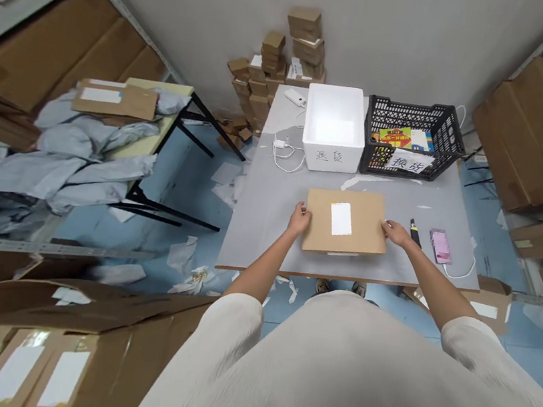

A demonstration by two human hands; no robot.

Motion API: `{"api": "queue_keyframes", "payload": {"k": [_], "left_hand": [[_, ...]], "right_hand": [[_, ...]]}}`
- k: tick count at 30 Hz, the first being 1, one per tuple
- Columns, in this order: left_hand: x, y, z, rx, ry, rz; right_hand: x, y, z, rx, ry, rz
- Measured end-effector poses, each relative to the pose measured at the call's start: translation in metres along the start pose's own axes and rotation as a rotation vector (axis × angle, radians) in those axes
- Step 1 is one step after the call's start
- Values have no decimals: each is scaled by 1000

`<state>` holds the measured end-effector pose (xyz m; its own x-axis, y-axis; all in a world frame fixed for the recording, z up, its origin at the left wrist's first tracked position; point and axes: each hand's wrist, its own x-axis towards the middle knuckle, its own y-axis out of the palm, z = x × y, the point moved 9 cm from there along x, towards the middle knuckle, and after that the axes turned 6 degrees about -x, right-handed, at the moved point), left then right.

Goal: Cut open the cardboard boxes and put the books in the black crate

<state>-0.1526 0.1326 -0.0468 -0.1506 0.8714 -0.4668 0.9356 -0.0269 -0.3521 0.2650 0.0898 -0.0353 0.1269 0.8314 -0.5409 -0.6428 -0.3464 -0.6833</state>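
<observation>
Grey tabletop (262, 229) beneath a flat, white-labelled brown cardboard box (363, 224)

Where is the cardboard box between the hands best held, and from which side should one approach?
The cardboard box is probably best held by its short ends, left hand coming from the left, right hand from the right, because it is wide and shallow.

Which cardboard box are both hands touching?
The labelled cardboard box between them: the left hand is at its left edge, the right hand at its right. No hand touches the stacked boxes by the wall.
</observation>
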Motion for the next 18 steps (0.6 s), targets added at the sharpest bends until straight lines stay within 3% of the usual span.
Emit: {"api": "queue_keyframes", "payload": {"k": [3, 8, 13, 16, 18], "left_hand": [[9, 5, -6, -48, -32, -4], [12, 23, -17, -226, -44, 102], [5, 20, -22, -224, -53, 133], [4, 14, -38, -195, 4, 122], [5, 8, -52, -230, 64, 80]], "right_hand": [[1, -9, 9, 208, -49, -136], [6, -1, 23, 432, -55, -157], [4, 3, 24, 502, -3, -173], [2, -13, 21, 456, 22, -260], [1, -31, 28, 327, -45, -346]]}}
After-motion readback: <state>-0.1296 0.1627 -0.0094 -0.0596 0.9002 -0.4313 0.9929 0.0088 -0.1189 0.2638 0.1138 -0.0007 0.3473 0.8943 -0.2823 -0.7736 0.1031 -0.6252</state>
